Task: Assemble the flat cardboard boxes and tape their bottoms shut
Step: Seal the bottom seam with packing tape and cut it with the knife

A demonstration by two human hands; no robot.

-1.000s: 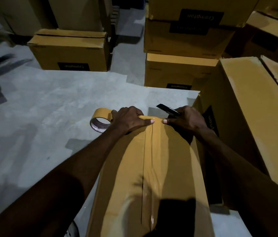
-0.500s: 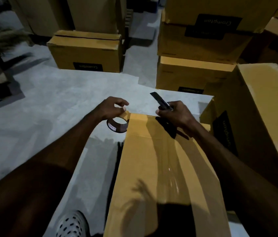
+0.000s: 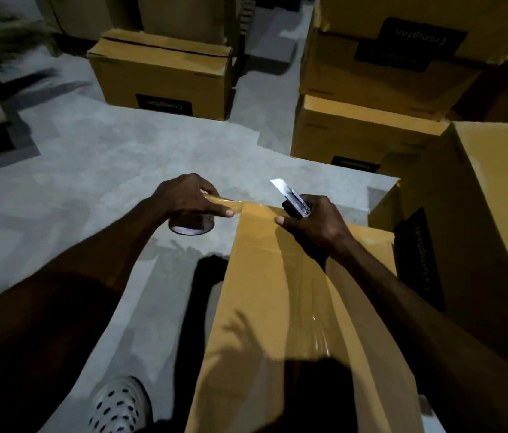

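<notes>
Left hand (image 3: 188, 198) gripping roll (image 3: 191, 225), right hand (image 3: 312, 218) gripping knife (image 3: 291, 198): exposed blade could nick left fingers cutting taut tape (image 3: 230, 203).

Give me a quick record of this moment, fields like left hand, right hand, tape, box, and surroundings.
left hand: left hand grips the tape roll off the box's far left corner
right hand: right hand holds a utility knife, blade out, and rests on the box's far end
tape: a strip runs taut from the roll to the box edge, not yet cut
box: cardboard box, tape along its centre seam
surroundings: concrete floor, other cardboard boxes behind and to the right
</notes>
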